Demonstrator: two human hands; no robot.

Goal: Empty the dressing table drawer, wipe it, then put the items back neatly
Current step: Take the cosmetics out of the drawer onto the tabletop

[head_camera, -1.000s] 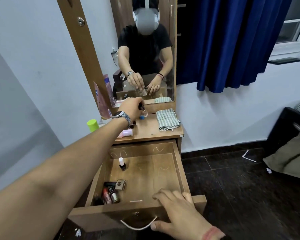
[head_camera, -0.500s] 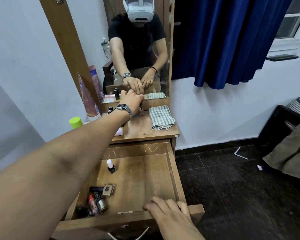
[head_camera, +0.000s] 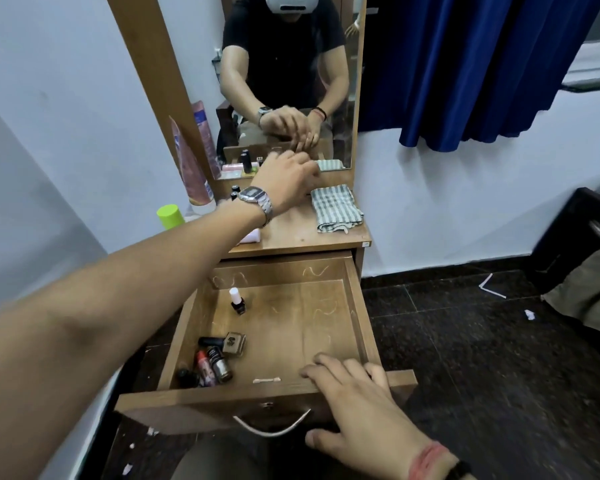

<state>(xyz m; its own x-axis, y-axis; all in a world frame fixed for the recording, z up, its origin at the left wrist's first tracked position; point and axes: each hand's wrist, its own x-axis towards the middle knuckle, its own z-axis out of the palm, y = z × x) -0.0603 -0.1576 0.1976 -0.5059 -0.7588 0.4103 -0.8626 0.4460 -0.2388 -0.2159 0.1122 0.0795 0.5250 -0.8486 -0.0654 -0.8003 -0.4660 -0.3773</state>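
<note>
Drawer (head_camera: 355, 306) pulled far out toward the near side, wide open on top. Lots of bare wood inside on the right and in the middle, with faint white squiggles on it.

Right hand (head_camera: 357, 403) resting on the near edge of the drawer, at the right end. Fingers laid flat over the top of that edge, thumb down on the front face, just right of the curved handle (head_camera: 272, 427). Holding nothing.

Left hand (head_camera: 284, 181) reaching far over the table top (head_camera: 298, 233), close to the mirror (head_camera: 291, 64). All blurry (so cannot tell if wide or pinching something). Silver watch (head_camera: 255, 199) on the wrist.

Inside the drawer, at the far left: one little dark bottle (head_camera: 237, 301) with a white cap, standing up, with room all round it. In the near left corner: a bunch of small bottles (head_camera: 215, 367) lying down, touching each other and pushed against the left wall. Just beyond them, a small square brown thing (head_camera: 234, 344). Along the near edge, in the middle, a thin white stick (head_camera: 266, 380), close to the right fingertips but not touching.

On the table top: a folded striped cloth (head_camera: 336, 209) on the right, one corner hanging a bit over the right edge. On the left, a tall pink tube (head_camera: 191, 168) leaning on the mirror frame, and a green cap (head_camera: 169, 215) at the left edge.

To the right of the table: dark floor (head_camera: 465, 341) with open space, and a blue curtain (head_camera: 465, 64) up high.
</note>
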